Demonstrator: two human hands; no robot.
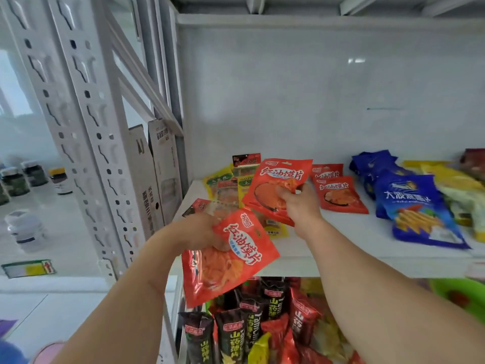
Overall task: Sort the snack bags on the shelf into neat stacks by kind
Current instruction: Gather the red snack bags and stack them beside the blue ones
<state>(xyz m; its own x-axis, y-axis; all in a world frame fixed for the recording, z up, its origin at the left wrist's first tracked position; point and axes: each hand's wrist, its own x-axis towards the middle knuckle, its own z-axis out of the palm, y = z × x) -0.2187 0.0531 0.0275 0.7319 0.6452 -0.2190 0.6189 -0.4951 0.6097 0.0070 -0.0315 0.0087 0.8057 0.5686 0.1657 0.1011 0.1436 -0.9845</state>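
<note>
My left hand (202, 232) grips an orange-red snack bag (231, 261) in front of the shelf's left edge, tilted with its top up. My right hand (299, 203) holds a second orange-red bag (275, 185) of the same kind above the white shelf (354, 232). Two more bags of that kind (338, 193) lie stacked on the shelf just right of my right hand. Behind and under the held bags lies a mixed heap of yellow and red-labelled packs (228, 187). Blue bags (417, 208) lie further right, with yellow bags (456, 185) beyond them.
A perforated white upright (86, 127) and flat cardboard boxes (157, 174) stand left of the shelf. The lower shelf holds black, red and yellow snack packs (262, 321) and a green bowl (462, 292). Jars (26, 179) stand on a surface at far left.
</note>
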